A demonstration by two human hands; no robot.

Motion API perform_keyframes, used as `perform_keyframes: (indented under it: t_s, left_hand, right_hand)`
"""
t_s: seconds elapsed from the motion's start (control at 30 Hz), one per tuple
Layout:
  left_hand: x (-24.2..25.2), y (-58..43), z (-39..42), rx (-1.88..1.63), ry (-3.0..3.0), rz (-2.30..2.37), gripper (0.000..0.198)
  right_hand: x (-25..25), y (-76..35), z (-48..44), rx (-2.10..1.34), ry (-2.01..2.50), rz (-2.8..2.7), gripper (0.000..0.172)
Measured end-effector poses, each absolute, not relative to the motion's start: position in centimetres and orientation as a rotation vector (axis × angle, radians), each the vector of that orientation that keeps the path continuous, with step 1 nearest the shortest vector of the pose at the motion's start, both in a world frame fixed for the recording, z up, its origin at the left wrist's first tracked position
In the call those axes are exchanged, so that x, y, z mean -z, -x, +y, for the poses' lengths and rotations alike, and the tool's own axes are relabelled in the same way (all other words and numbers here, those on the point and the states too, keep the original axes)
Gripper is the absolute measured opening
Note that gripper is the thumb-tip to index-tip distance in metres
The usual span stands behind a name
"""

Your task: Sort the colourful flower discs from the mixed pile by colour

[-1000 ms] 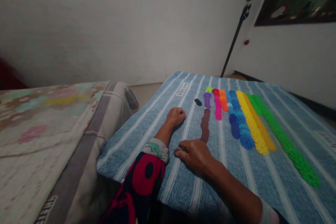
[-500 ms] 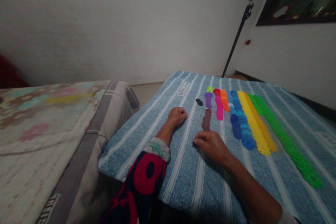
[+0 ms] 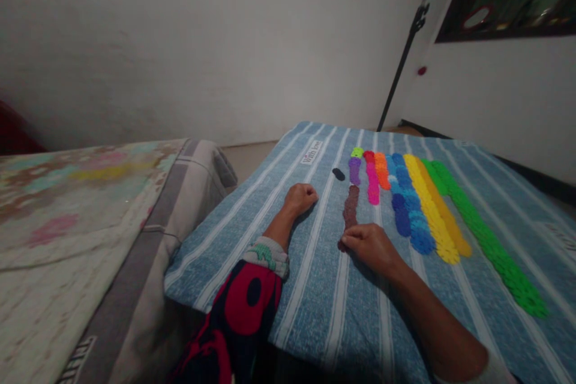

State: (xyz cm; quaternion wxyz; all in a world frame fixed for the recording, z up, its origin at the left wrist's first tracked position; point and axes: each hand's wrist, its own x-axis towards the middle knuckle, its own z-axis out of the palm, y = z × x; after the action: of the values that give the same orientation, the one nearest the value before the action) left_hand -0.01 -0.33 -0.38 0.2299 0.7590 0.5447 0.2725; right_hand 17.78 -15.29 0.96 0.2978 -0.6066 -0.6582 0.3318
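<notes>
Head view: on the blue striped cloth (image 3: 315, 306), the right hand (image 3: 371, 246) lies palm down, fingers pinched together on the near end of the brown row (image 3: 350, 207). Farther left, the left hand (image 3: 300, 198) rests fisted. A black piece (image 3: 338, 174) lies toward the far edge.

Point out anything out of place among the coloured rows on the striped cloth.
One black piece lies alone on the striped cloth, left of the purple row and in no line. The brown row starts lower than the other rows and runs crooked; the right hand touches its near end.
</notes>
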Motion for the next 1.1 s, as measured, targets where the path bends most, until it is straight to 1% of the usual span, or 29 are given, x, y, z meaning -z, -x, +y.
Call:
perform_keyframes:
  t_s: [0.2,0.33,0.7,0.93,1.1]
  left_hand:
    - [0.5,0.0,-0.2,-0.751,-2.083,1.500,0.019]
    - [0.6,0.0,-0.2,-0.754,-2.080,1.500,0.018]
    - [0.5,0.1,-0.1,-0.765,-2.074,1.492,0.017]
    - [0.5,0.1,0.1,-0.739,-2.054,1.515,0.017]
    - [0.4,0.2,0.1,-0.729,-2.061,1.531,0.017]
  right_hand:
    - [-1.1,-18.5,-15.3,-0.779,1.662,-1.789,0.028]
    - [-0.9,-18.8,-15.2,-0.740,1.697,-1.756,0.027]
    - [-0.4,-18.3,-15.4,-0.809,1.663,-1.757,0.020]
    - [-1.6,-19.9,-15.5,-0.689,1.705,-1.662,0.021]
    - [-1.1,-21.2,-16.5,-0.805,1.665,-1.705,0.023]
